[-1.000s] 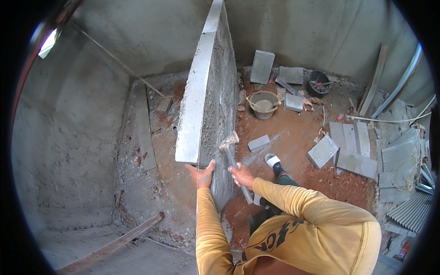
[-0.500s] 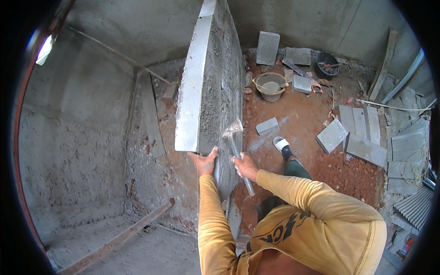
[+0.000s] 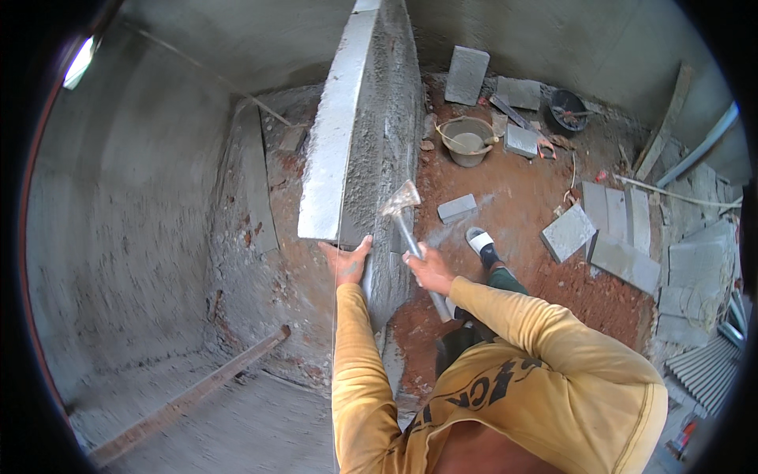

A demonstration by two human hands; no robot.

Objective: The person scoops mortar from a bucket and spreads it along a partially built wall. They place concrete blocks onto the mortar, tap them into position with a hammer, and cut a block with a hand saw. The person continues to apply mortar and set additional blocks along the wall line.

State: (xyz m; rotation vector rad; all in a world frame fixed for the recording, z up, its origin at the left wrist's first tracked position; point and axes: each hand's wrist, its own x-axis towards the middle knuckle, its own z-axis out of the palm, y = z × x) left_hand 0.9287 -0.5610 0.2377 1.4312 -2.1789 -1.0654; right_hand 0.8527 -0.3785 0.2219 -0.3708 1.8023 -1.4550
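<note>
So the person's right hand [image 3: 432, 270] was wrapped round the handle of a hatchet-shaped hammer with a grey tubular handle and a flared, mortar-crusted metal head [image 3: 406, 229], gripping it roughly mid-length. The left hand [image 3: 345, 261] was at the near end of a pale grey, flat-topped block [image 3: 332, 174] on top of a rough grey block wall [image 3: 383, 150]; its thumb pointed up along the rough right side, but the fingers were partly hidden at the end face, so I can't tell if it was actually clamped on or just bracing there. Here's the layout that mattered: the block's long axis ran straight away from the person, its near end right at the left hand, while the right hand sat off to the right of the wall. The hammer lay slantwise, head up and to the left by the wall's rough right face, butt down and to the right. So the left hand was the nearer one to the block, with the hammer head ahead of both hands. Couldn't make out whether the head was touching the wall or hanging just clear of it. A thin pale string [image 3: 335, 316] hung down past the left forearm. Over on the reddish dirt floor [image 3: 513, 229] there was a small grey block [image 3: 457, 208], with a mortar-smeared bucket [image 3: 467, 160] farther back.
</note>
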